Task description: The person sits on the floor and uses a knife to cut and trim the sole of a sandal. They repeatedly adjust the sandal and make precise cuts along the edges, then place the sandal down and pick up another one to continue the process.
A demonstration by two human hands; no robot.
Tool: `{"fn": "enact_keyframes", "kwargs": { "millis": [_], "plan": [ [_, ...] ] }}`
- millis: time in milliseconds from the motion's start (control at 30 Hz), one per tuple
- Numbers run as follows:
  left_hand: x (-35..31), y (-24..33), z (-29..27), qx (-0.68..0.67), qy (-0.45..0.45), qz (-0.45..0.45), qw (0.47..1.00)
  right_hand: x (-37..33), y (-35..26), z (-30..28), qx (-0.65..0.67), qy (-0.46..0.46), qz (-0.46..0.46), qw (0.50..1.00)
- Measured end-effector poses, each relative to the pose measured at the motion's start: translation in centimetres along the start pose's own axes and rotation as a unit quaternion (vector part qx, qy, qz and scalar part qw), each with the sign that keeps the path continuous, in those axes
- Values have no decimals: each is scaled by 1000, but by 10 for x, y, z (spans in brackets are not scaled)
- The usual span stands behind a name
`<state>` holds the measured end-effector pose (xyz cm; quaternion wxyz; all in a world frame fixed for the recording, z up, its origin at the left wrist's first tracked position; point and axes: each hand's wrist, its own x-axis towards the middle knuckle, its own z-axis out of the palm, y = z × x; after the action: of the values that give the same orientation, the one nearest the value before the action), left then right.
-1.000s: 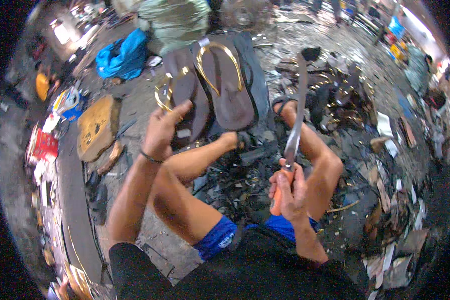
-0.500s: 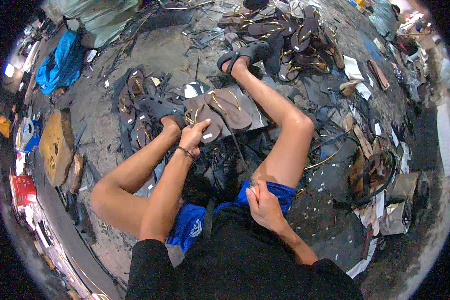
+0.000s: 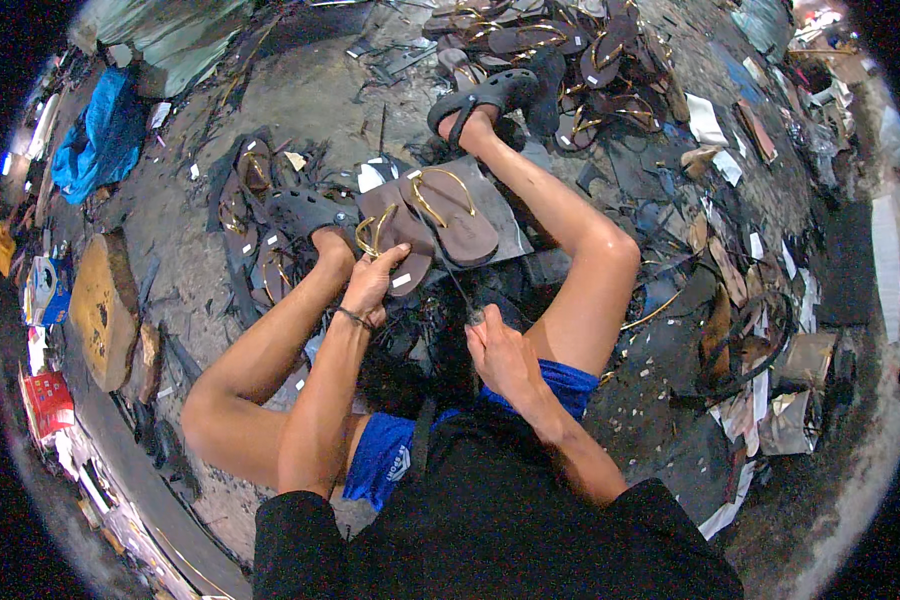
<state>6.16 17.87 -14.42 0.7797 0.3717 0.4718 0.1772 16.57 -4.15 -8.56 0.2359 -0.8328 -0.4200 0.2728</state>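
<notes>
The left sandal (image 3: 413, 250) is gripped by the left hand (image 3: 370, 285), with the thumb laid on the brown sole and the fingers curled at its left edge, beside the gold strap (image 3: 372, 232). A white label can be seen near its heel. The right sandal (image 3: 467, 233) is placed just beside it, flat, with its gold strap facing up, and is touched by neither hand. Both are set between the legs, on a grey board (image 3: 513, 235).

The knife (image 3: 457, 284) is held in the right hand (image 3: 505, 355), whose fingers are closed around the handle; most of the handle is hidden. The thin blade is pointed up and leftward at the sandals' heels; whether either is touched by the tip cannot be told.

Dark clogs (image 3: 505, 90) are worn on both feet. More sandals (image 3: 253, 167) are gathered by the left foot, and a larger pile (image 3: 610, 50) is heaped beyond the right. Farther left, a blue bag (image 3: 98, 140), a wood block (image 3: 100, 310) and a red box (image 3: 47, 403) are seen on the littered floor (image 3: 300, 85).
</notes>
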Motion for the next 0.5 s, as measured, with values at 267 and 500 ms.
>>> {"fn": "enact_keyframes", "kwargs": {
  "millis": [267,500],
  "plan": [
    [-15,11,11,23,6,-7,1000,45,7,13,13,2,2,1000],
    [-23,11,10,59,18,-11,998,90,-11,-14,59,-253,127,957]
  ]
}}
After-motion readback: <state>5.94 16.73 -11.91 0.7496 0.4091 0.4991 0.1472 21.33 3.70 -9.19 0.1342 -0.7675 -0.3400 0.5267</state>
